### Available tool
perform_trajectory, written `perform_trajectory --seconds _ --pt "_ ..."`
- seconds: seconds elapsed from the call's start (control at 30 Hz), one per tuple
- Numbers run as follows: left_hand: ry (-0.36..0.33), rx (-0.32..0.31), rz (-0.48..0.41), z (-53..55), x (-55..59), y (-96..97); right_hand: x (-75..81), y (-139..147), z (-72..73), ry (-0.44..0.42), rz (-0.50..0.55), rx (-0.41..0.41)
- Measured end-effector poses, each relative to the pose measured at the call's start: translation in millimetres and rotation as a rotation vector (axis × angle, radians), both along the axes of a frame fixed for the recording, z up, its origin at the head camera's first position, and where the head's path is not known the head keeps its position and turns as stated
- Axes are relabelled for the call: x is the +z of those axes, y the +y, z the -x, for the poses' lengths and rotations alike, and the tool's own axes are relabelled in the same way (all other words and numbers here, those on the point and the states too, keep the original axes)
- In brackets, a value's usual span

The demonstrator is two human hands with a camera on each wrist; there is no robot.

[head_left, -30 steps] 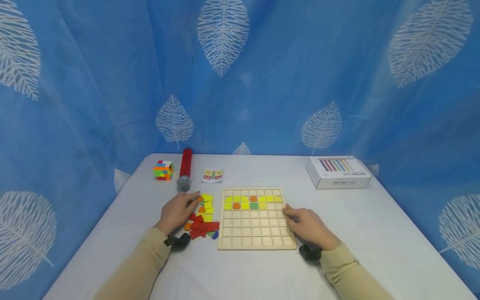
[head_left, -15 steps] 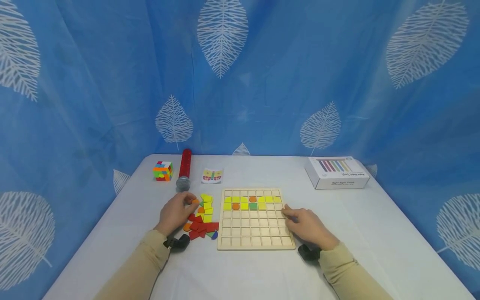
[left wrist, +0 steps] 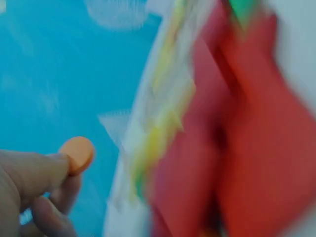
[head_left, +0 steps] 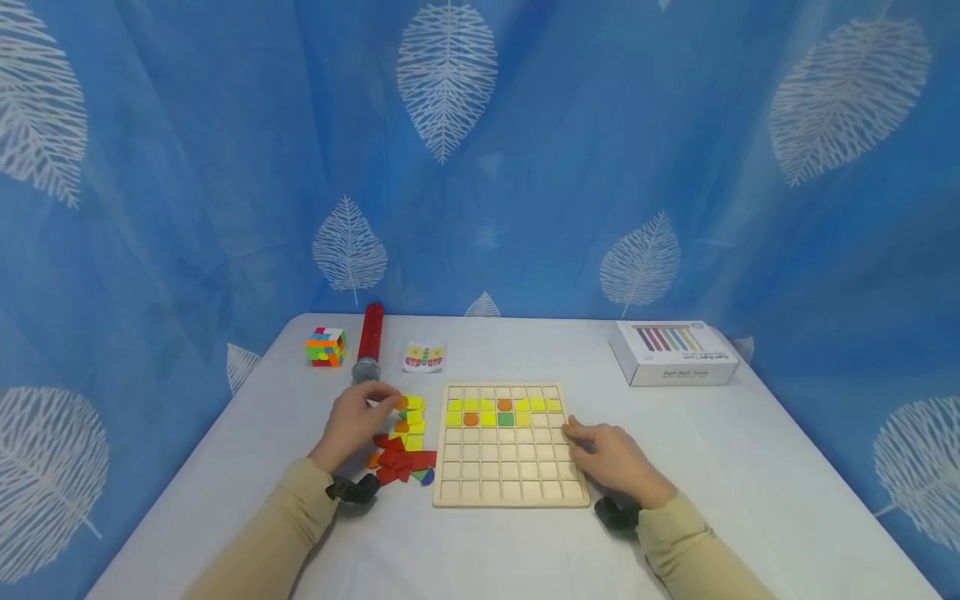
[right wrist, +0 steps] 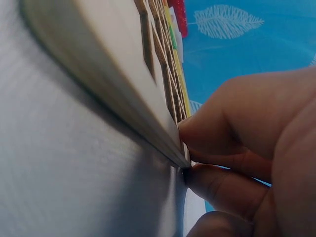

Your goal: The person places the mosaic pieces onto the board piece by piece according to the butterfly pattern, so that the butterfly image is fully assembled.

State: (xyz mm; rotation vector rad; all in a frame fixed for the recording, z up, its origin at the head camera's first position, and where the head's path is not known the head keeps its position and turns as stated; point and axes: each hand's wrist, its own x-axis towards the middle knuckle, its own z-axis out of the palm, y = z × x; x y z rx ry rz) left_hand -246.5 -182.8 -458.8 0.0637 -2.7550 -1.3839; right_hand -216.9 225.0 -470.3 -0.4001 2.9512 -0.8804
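Note:
My left hand pinches an orange round tile between thumb and fingers, held above the loose tiles left of the board. Those include yellow squares, overlapping red tiles and a few green, orange and blue ones. A wooden grid board lies flat in front of me. Its upper cells hold yellow tiles, a green square and two orange rounds. At the board's right edge my right hand grips the rim, thumb on top and fingers against the side, as the right wrist view shows.
Behind the loose tiles lie a red microphone, a puzzle cube and a small pattern card. A white box sits at the back right. A blue leaf-print cloth hangs behind the table.
My left hand has lifted the orange round from the pile, drawn it slightly toward me, then shifted it a little right over the tiles. My right hand stays at the board's edge.

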Motion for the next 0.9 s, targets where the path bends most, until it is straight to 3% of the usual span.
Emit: perform_trajectory --seconds 0.17,0.33,0.6,0.9 --pt "0.033 -0.141 0.044 0.2 23.2 38.5 -0.3 1 -2.1 0.012 -0.012 0.004" --pt "0.021 -0.230 0.108 3.4 31.8 79.5 -1.5 1 -1.0 0.016 -0.013 0.007" --pt "0.003 -0.320 0.177 16.2 25.3 139.3 -1.9 10 2.3 0.003 -0.034 0.019" --pt "-0.008 -0.331 0.218 33.1 10.9 185.5 2.5 19 4.8 -0.002 -0.019 0.140"
